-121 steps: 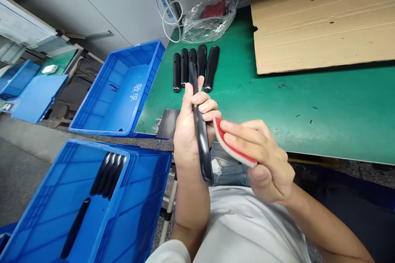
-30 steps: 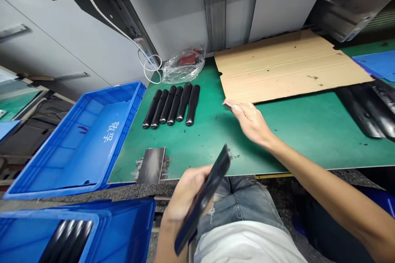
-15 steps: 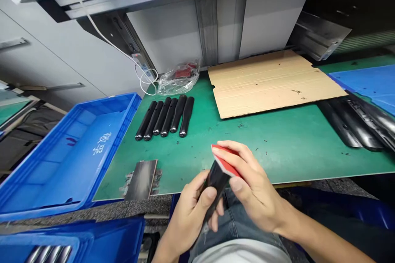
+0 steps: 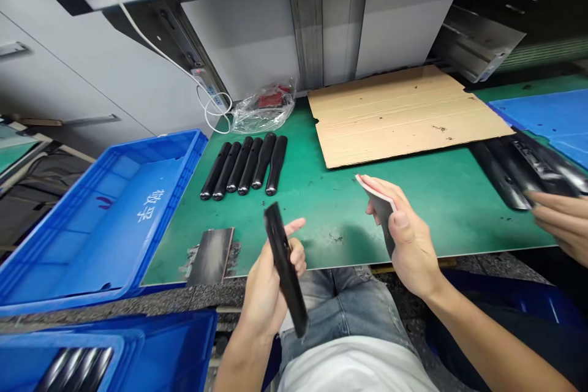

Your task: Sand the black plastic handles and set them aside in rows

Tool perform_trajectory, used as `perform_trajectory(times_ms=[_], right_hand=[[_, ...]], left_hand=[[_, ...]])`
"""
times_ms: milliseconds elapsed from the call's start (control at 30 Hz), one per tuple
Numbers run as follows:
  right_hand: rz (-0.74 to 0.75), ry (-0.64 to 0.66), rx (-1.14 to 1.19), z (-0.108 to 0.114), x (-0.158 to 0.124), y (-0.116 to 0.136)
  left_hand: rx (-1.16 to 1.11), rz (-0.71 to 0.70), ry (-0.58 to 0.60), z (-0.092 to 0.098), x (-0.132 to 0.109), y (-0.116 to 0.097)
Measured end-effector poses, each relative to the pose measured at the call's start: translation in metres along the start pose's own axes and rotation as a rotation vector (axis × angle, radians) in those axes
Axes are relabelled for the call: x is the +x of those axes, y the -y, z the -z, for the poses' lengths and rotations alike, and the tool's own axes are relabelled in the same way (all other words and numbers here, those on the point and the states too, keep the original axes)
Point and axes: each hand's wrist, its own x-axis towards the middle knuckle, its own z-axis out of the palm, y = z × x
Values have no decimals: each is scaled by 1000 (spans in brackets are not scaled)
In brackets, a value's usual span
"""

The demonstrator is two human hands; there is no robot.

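Gripping a glossy black handle (image 4: 285,269) in our left hand (image 4: 269,275), we hold it tilted over the front edge of the green bench (image 4: 331,199), fingers wrapped round its middle. It looks stiff, light and slick, so a firm hold on the thick part seems safest. Our right hand (image 4: 408,251) pinches a sanding sponge (image 4: 383,214). Six more handles (image 4: 251,165) lie side by side on the bench; a co-worker's hand (image 4: 563,220) reaches in at right.
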Motion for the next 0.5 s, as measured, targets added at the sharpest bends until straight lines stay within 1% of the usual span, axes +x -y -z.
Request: perform_trajectory(times_ms=[33, 67, 100, 133, 167, 233, 300, 333, 367, 433, 467, 500], right_hand=[[-5, 9, 14, -2, -2, 0], [2, 31, 8, -3, -3, -1], [32, 58, -23, -4, -2, -1], [91, 85, -73, -5, 0, -1], [180, 121, -143, -6, 3, -2], [427, 208, -327, -8, 11, -2], [653, 267, -523, -11, 17, -3], [723, 266, -607, -15, 18, -2], [767, 249, -669, -19, 16, -2], [844, 222, -674, -30, 7, 0], [928, 244, -619, -35, 2, 1], [1019, 279, -551, -40, -2, 2]], left_hand=[[-78, 6, -31, -1, 0, -1], [-104, 10, -39, -1, 0, -2], [-91, 24, -33, -2, 0, -2], [-49, 46, -17, -2, -1, -2], [14, 68, 14, -2, -2, -1], [153, 95, 104, 0, -4, -1], [247, 83, 186, 0, -6, -4], [266, 61, 210, 0, -6, -6], [266, 32, 210, 0, -6, -8], [199, 18, 177, -2, -4, -13], [158, 18, 165, -3, -4, -14], [170, 14, 156, -5, -3, -15]])
